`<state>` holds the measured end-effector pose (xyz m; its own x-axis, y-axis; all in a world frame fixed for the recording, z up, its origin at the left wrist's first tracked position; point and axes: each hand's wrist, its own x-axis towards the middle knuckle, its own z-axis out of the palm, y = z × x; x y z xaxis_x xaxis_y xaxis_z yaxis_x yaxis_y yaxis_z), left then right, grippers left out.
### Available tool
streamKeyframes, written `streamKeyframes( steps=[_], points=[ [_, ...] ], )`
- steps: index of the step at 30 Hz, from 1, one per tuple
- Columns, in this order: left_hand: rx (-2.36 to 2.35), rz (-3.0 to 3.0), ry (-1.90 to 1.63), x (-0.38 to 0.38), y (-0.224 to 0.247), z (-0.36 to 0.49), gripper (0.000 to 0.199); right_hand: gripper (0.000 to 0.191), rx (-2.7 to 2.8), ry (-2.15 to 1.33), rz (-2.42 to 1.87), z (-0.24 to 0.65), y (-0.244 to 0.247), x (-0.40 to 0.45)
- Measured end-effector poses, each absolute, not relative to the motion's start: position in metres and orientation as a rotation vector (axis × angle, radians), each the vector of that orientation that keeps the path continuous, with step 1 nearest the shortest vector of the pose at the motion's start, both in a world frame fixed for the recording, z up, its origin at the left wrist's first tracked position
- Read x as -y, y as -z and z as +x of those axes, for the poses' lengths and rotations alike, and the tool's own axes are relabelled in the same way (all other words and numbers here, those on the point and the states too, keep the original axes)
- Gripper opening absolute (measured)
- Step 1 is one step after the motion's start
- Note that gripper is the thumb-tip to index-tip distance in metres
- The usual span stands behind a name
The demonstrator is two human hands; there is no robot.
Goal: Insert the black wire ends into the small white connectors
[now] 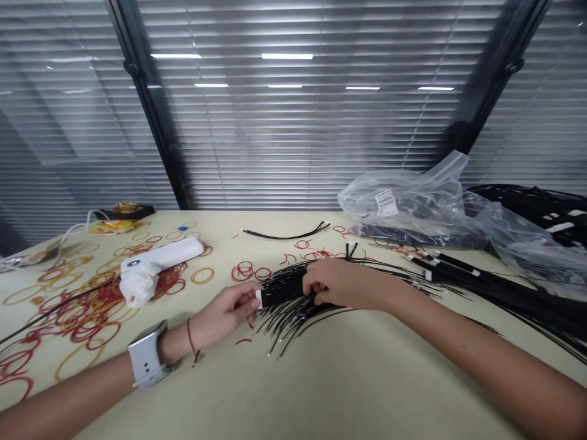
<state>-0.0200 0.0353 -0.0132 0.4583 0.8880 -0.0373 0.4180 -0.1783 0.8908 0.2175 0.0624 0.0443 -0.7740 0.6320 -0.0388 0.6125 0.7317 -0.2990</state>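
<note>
From here I have a bundle of thin black cables (280,292) lying on the tabletop (367,385), near the middle of the view, its loose ends fanning out on both sides. The left grip (224,311) pinches the bundle's white-wrapped end (258,299) between thumb and fingers. The right grip (337,284) is pressed together over the bundle a little farther along, with its fingers curled down onto the cables. A smartwatch (147,354) and a thin brown cord (191,339) circle the left wrist.

Red and tan rubber bands (87,318) lie scattered across the left side of the tabletop, and a few red ones sit around the bundle. Among them rests a white plastic device (162,258), with a crumpled white tissue (139,284) at one end. Behind them, a small dark tray (125,212) holds something gold.

To the right, a second bundle of black cables with white bands (504,293) runs toward the tabletop's edge. Beyond it lies a clear plastic bag (403,201) with a white label (386,202). One short black cable (285,236) lies alone near the far edge. Past the tabletop, closed window blinds (293,122) fill the wall between dark frames (147,104), with ceiling lights (287,56) reflected in the glass.
</note>
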Motion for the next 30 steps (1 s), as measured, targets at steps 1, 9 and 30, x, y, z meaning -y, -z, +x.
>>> streamKeyframes(
  steps=[1,9,30],
  points=[
    [-1.114,1.785,-0.639,-0.035,0.013,-0.02,0.025,0.013,2.865,-0.445,-1.026,0.217,-0.042,-0.063],
    [-1.118,1.8,-0.642,-0.035,0.013,-0.021,0.024,0.009,2.858,-0.34,-0.907,0.213,-0.027,-0.065],
    [-1.068,1.685,-0.714,-0.038,0.016,-0.022,0.028,0.01,2.068,-0.527,-0.78,0.177,0.002,-0.046]
  ],
)
